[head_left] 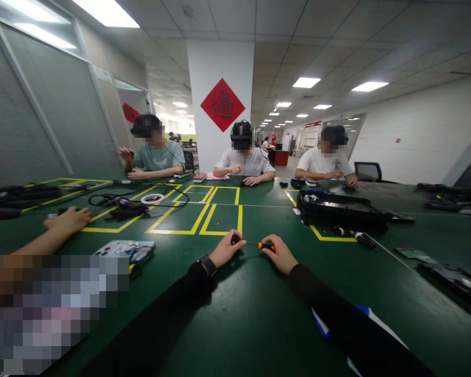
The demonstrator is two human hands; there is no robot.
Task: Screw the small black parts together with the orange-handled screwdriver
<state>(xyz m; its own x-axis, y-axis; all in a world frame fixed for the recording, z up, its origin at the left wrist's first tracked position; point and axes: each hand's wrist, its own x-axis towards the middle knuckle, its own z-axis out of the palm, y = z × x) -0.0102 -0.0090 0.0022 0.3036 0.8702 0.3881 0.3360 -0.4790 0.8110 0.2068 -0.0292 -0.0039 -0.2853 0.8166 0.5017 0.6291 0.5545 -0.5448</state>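
My right hand (280, 254) is closed around the orange and black handle of a screwdriver (266, 246). Its thin metal shaft points left, toward my left hand (224, 249). There, thumb and fingers pinch a small dark part (235, 239), and the shaft's tip reaches up to it; whether the tip sits inside cannot be made out. Both hands are just above the green tabletop (235, 319), a short gap apart. A dark watch is on my left wrist.
Yellow tape outlines (220, 233) mark the table ahead. A black tray-like casing (339, 209) stands to the right, with a cable (357, 237) before it. Coiled cables (153, 199) lie at left, near a co-worker's hand (68, 222). Several people sit around the table.
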